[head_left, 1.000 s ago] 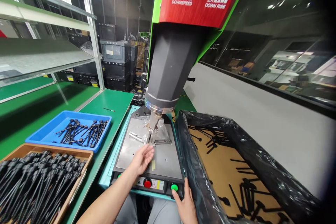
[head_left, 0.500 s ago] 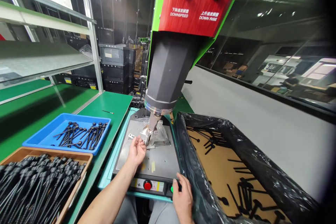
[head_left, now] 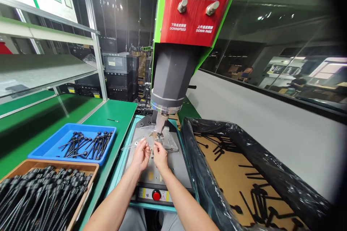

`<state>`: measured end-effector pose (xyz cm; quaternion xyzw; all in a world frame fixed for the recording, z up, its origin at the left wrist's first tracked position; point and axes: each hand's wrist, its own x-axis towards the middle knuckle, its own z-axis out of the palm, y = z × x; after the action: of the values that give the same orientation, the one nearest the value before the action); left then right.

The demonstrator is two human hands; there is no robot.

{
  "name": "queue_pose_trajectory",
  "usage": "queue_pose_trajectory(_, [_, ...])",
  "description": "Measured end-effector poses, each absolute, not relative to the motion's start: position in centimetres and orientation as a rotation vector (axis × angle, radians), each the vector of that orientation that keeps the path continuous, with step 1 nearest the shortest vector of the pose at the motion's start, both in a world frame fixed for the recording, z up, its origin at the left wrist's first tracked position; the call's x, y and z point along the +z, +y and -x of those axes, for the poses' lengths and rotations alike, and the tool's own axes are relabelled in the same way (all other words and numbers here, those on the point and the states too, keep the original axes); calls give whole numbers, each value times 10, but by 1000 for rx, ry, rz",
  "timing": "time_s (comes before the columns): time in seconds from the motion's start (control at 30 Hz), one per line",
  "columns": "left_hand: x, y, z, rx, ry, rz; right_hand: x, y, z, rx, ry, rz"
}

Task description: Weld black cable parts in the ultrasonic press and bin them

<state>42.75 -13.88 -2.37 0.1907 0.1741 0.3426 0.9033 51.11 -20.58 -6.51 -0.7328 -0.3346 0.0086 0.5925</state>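
Observation:
Both hands are close together over the grey metal plate (head_left: 176, 173) of a press, just below its tapered metal tip (head_left: 162, 121). My left hand (head_left: 141, 155) is closed with curled fingers, left of the tip; whatever it may hold is too small to make out. My right hand (head_left: 160, 156) pinches with thumb and forefinger right under the tip, and what lies between them is hidden. A clear plastic sheet (head_left: 170, 139) spreads over the plate around the tip, behind the hands. A red button (head_left: 156, 195) shows on the front panel; my right forearm covers the panel's right part.
At left, a blue tray (head_left: 51, 148) and a brown tray (head_left: 92, 168) hold many black, round-headed rods. A black-lined box (head_left: 217, 184) at right holds more black rods on cardboard. The red and green press head (head_left: 187, 25) hangs overhead. A thin tool (head_left: 113, 120) lies on the green table.
My right hand has left the green button at the front panel and moved up beside my left hand under the tip. The view has tilted slightly upward. My left hand stays closed.

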Motion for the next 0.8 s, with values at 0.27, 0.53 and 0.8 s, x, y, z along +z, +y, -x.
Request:
queue_pose_trajectory(0.27, [-11, -140, -428, 707, 371, -458, -43, -194, -525, -265, -662, 1813])
queue_pose_trajectory(0.53, [-12, -139, -431, 698, 361, -487, -29, -187, -551, -339, -709, 1949])
queue_pose_trajectory(0.8, [-12, -141, -428, 692, 341, -481, -28, -187, -559, -300, -888, 1905])
